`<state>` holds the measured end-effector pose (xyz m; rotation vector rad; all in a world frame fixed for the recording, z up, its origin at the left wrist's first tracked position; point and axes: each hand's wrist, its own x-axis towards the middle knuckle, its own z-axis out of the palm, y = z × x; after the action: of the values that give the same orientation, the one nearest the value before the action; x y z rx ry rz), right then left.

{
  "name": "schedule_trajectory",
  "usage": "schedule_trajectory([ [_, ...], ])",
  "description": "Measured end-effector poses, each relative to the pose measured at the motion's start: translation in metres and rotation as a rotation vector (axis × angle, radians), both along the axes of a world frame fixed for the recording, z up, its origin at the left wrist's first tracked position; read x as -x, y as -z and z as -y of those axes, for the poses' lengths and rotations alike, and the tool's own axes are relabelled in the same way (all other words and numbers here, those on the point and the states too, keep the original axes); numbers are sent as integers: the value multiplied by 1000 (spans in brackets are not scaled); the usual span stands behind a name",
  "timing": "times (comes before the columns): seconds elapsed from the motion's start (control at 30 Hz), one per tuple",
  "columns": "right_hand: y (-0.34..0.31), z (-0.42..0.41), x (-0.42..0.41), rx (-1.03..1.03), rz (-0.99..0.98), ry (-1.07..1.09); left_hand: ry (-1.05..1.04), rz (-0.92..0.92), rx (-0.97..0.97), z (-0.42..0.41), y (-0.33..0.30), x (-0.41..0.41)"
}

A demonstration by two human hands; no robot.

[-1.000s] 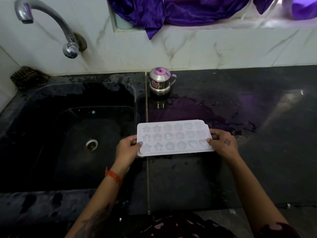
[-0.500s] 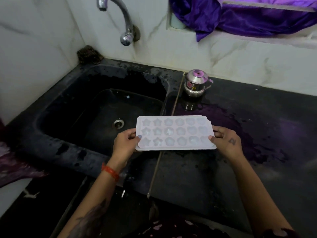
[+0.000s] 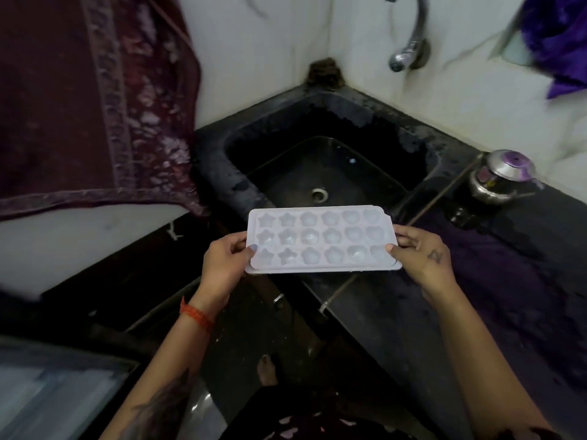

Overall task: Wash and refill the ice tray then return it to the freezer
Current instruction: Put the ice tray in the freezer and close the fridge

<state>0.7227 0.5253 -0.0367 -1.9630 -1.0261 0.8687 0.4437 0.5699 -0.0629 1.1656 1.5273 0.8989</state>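
Observation:
A pale lilac ice tray [image 3: 320, 239] with star, flower and heart moulds is held level in front of me, over the front edge of the black sink [image 3: 320, 173]. My left hand [image 3: 224, 265] grips its left end, thumb on top. My right hand [image 3: 422, 258] grips its right end the same way. Water glints in several moulds. The tap [image 3: 409, 42] sticks out of the wall above the sink's far side; no water runs from it.
A small steel pot with a purple lid [image 3: 502, 176] stands on the wet black counter [image 3: 508, 281] right of the sink. A maroon patterned cloth [image 3: 95, 100] hangs at the left. A purple cloth [image 3: 559, 39] lies on the sill at top right. A scrubber [image 3: 325, 71] sits in the corner.
The view has swung to the left, so sink, tap and pot have shifted right. The tray stays level between both hands and has come away from the counter toward me.

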Motion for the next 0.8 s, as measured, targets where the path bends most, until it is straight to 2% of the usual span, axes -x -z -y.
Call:
schedule_trajectory([
  [0.43,-2,-33,160,-4,-34,-485,-512,32,-8,109,0,149],
  [0.8,3,-4,322,-45,-60,-836,-834,53,-3,214,6,267],
])
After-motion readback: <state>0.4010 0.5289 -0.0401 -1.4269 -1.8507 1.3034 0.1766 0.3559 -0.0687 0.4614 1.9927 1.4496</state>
